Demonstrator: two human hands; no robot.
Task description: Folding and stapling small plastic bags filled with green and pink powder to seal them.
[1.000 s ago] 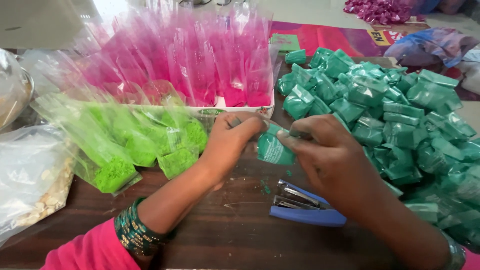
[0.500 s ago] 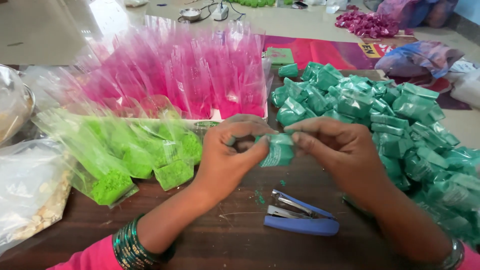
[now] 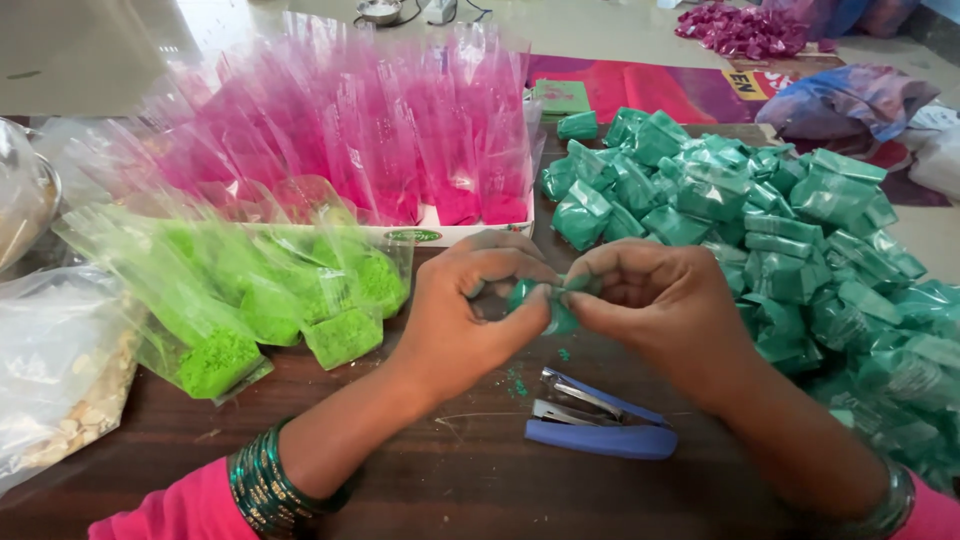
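My left hand point(image 3: 465, 310) and my right hand point(image 3: 655, 300) meet above the dark wooden table point(image 3: 450, 480), both pinching one small clear packet of dark green powder point(image 3: 545, 300). The fingers cover most of the packet. A blue stapler point(image 3: 598, 420) lies on the table just below my hands. A few specks of green powder point(image 3: 518, 382) are spilled beside it.
A big heap of folded dark green packets point(image 3: 790, 240) fills the right side. Open bags of light green powder point(image 3: 270, 310) lie at the left, and upright bags of pink powder point(image 3: 380, 150) stand in a white tray behind them. A clear bag of pale bits point(image 3: 60, 390) is at the far left.
The packet has been folded smaller between my fingers, and both hands have closed in tighter around it. The view has shifted slightly.
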